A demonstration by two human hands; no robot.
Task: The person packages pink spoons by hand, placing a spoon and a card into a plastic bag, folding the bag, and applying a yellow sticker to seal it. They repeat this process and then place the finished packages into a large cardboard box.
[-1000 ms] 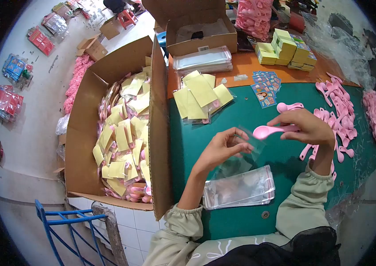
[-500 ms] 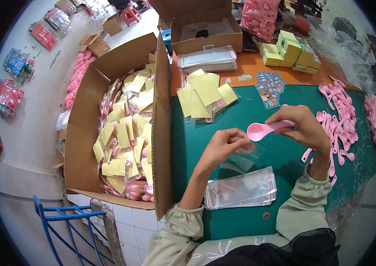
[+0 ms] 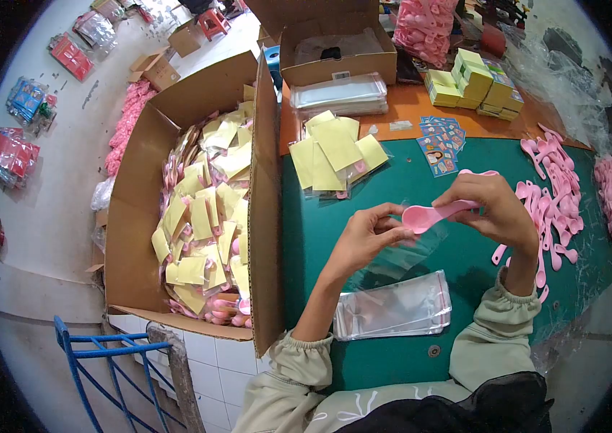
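Observation:
My right hand [image 3: 492, 209] is closed on the handle of a pink plastic spoon [image 3: 428, 216], its bowl facing left. Another pink piece [image 3: 480, 172] shows just above the knuckles of that hand. My left hand [image 3: 365, 239] pinches a thin clear plastic bag [image 3: 396, 265], which hangs below the fingers. The spoon's bowl is right at my left fingertips and overlaps the bag in this view. Under both hands, a pile of flat clear bags [image 3: 392, 309] lies on the green table mat [image 3: 363, 368].
Loose pink spoons [image 3: 555, 191] are heaped at the right. Yellow-backed packets [image 3: 335, 148] and blue printed cards [image 3: 439, 148] lie farther back, near stacked yellow cards [image 3: 468, 79]. On the left stands a tall carton [image 3: 266, 216] of filled packets.
My left fingers have spread and shifted up slightly at the bag, which now reaches around the spoon's bowl. My right hand and the spoon have hardly moved.

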